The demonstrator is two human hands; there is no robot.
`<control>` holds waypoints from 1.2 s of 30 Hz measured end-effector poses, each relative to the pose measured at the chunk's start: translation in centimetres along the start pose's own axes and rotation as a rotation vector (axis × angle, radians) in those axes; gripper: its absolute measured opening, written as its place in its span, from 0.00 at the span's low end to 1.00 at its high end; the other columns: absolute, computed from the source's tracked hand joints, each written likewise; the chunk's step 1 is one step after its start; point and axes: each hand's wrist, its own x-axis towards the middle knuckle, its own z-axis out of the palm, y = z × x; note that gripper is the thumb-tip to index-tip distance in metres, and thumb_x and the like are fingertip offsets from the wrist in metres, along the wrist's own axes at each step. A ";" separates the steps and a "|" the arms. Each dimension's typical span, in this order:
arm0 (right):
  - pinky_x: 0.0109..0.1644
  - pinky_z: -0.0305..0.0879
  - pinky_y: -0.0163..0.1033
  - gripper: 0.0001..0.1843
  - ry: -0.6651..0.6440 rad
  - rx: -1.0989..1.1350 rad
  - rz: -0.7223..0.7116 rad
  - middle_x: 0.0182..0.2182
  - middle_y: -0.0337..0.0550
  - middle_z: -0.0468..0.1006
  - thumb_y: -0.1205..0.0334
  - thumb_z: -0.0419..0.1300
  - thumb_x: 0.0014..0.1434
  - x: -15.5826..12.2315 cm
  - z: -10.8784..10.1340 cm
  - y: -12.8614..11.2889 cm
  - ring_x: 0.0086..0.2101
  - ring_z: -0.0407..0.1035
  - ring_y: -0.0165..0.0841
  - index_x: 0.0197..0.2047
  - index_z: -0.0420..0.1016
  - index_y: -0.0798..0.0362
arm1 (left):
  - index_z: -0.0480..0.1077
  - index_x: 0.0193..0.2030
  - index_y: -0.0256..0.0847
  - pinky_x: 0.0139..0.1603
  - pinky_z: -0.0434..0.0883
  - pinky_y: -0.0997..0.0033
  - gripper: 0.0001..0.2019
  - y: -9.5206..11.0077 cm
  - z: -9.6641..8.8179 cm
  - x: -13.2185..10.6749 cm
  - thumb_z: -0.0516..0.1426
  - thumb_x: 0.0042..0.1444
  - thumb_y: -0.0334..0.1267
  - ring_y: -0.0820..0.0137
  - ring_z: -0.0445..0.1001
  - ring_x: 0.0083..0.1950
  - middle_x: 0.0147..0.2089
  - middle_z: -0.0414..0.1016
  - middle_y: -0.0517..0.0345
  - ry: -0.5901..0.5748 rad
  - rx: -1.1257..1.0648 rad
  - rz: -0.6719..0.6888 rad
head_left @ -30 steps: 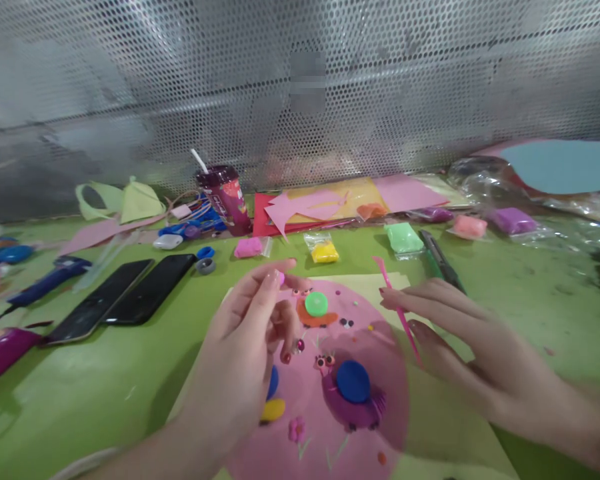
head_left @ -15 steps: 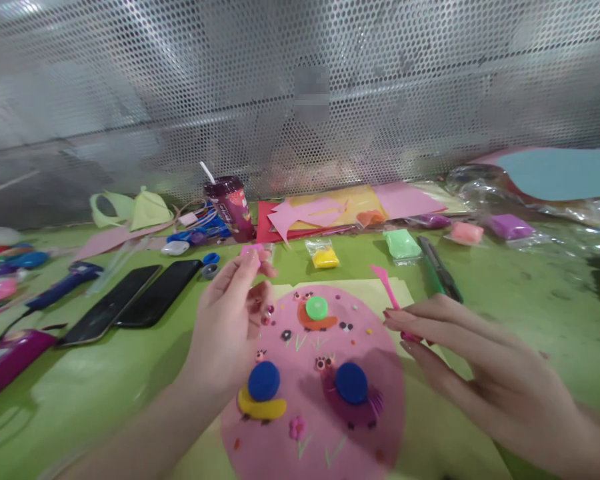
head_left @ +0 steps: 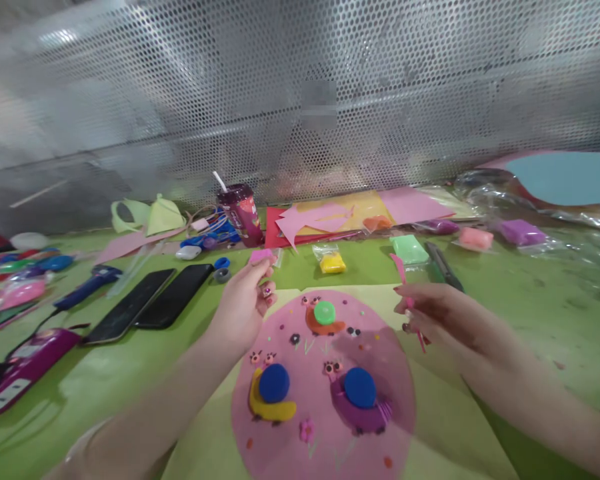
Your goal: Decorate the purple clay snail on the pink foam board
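Table (head_left: 105,373) with a bright green top fills the lower half of the frame, and behind it, across the whole upper half, I see a wall of perforated grey metal (head_left: 180,87). At the lower centre a pink paper disc (head_left: 325,427) lies on a pale yellow sheet (head_left: 445,427); on the disc sit three clay snails: an orange one with a green shell (head_left: 324,317), a yellow one with a blue shell (head_left: 271,393) and a purple one with a blue shell (head_left: 361,400).

My left hand (head_left: 243,307) is at the upper left edge of the disc, its fingers closed around a small pink clay packet (head_left: 261,256). My right hand (head_left: 433,313) is at the right edge of the disc and grips a thin pink modelling tool (head_left: 405,293). The long axis of the tool runs steeply, with the flat blade end pointing up toward the wall, a little to the left, and the lower end coming out under the fingers.

At middle left two dark phones (head_left: 153,307) lie side by side. A dark red cup with a straw (head_left: 243,213) stands by the wall; it has a label, but I cannot read it. A magenta box (head_left: 25,367) at the lower left also has white labels, too blurred to read. Packets of yellow clay (head_left: 333,261) and green clay (head_left: 409,249) lie beyond the disc.
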 end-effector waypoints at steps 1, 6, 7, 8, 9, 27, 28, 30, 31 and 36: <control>0.31 0.70 0.34 0.14 0.002 0.033 0.107 0.35 0.42 0.76 0.51 0.55 0.59 0.2 0.0 -0.1 0.34 0.71 0.33 0.46 0.71 0.47 | 0.69 0.37 0.33 0.16 0.58 0.85 0.02 0.3 -0.2 0.4 0.56 0.59 0.30 0.84 0.58 0.19 0.27 0.64 0.66 0.013 -0.001 -0.032; 0.22 0.62 0.31 0.10 0.091 0.278 0.393 0.22 0.37 0.69 0.54 0.58 0.56 1.3 -0.2 0.2 0.22 0.63 0.28 0.37 0.72 0.51 | 0.67 0.50 0.35 0.38 0.74 0.64 0.12 1.7 -1.1 2.4 0.55 0.62 0.39 0.68 0.73 0.40 0.46 0.71 0.52 0.053 0.004 -0.142; 0.22 0.61 0.31 0.09 0.097 0.338 0.393 0.23 0.37 0.69 0.55 0.59 0.55 1.4 -0.2 0.4 0.22 0.63 0.28 0.36 0.72 0.51 | 0.66 0.51 0.36 0.41 0.74 0.61 0.14 1.8 -1.3 2.7 0.55 0.62 0.39 0.66 0.73 0.43 0.49 0.70 0.50 0.057 0.008 -0.148; 0.22 0.61 0.31 0.08 0.103 0.386 0.386 0.24 0.38 0.70 0.56 0.60 0.55 1.5 -0.2 0.6 0.23 0.63 0.28 0.35 0.72 0.51 | 0.66 0.52 0.36 0.43 0.73 0.59 0.14 1.9 -1.4 3.0 0.55 0.62 0.40 0.64 0.73 0.45 0.50 0.70 0.50 0.061 0.014 -0.154; 0.23 0.61 0.31 0.08 0.105 0.414 0.381 0.25 0.38 0.70 0.56 0.61 0.54 1.5 -0.3 0.8 0.23 0.63 0.28 0.34 0.72 0.52 | 0.65 0.53 0.36 0.44 0.73 0.58 0.15 1.9 -1.6 3.2 0.55 0.62 0.40 0.64 0.72 0.46 0.51 0.69 0.49 0.062 0.024 -0.160; 0.18 0.60 0.32 0.11 0.097 0.348 0.394 0.21 0.40 0.70 0.52 0.64 0.47 1.3 -0.1 -0.1 0.20 0.64 0.31 0.29 0.74 0.50 | 0.66 0.52 0.37 0.46 0.72 0.56 0.14 2.4 -2.5 3.2 0.55 0.62 0.39 0.63 0.72 0.48 0.52 0.69 0.49 -0.104 0.989 0.176; 0.19 0.62 0.32 0.10 0.093 0.342 0.387 0.21 0.41 0.71 0.52 0.64 0.47 1.3 -0.1 -0.1 0.21 0.65 0.32 0.29 0.74 0.50 | 0.66 0.52 0.37 0.47 0.72 0.56 0.14 2.4 -2.6 3.2 0.55 0.62 0.40 0.63 0.72 0.48 0.52 0.69 0.49 -0.105 1.057 0.202; 0.21 0.64 0.33 0.10 0.094 0.333 0.373 0.22 0.42 0.72 0.53 0.64 0.47 1.4 -0.1 -0.1 0.22 0.67 0.33 0.29 0.75 0.50 | 0.67 0.51 0.37 0.46 0.72 0.56 0.14 2.1 -2.7 3.3 0.55 0.62 0.40 0.63 0.72 0.47 0.51 0.70 0.50 -0.124 1.175 0.241; 0.21 0.65 0.32 0.09 0.097 0.330 0.365 0.22 0.42 0.72 0.53 0.64 0.48 1.4 -0.1 0.0 0.22 0.67 0.33 0.28 0.74 0.50 | 0.67 0.51 0.36 0.46 0.72 0.56 0.14 1.9 -2.8 3.5 0.55 0.62 0.40 0.63 0.72 0.47 0.51 0.70 0.50 -0.140 1.225 0.259; 0.20 0.64 0.29 0.06 0.123 0.382 0.342 0.23 0.41 0.70 0.57 0.62 0.53 1.6 -0.1 0.6 0.21 0.65 0.29 0.28 0.75 0.50 | 0.68 0.50 0.38 0.48 0.71 0.57 0.12 1.6 -3.5 4.3 0.54 0.62 0.40 0.64 0.72 0.48 0.52 0.70 0.50 -0.236 1.382 0.354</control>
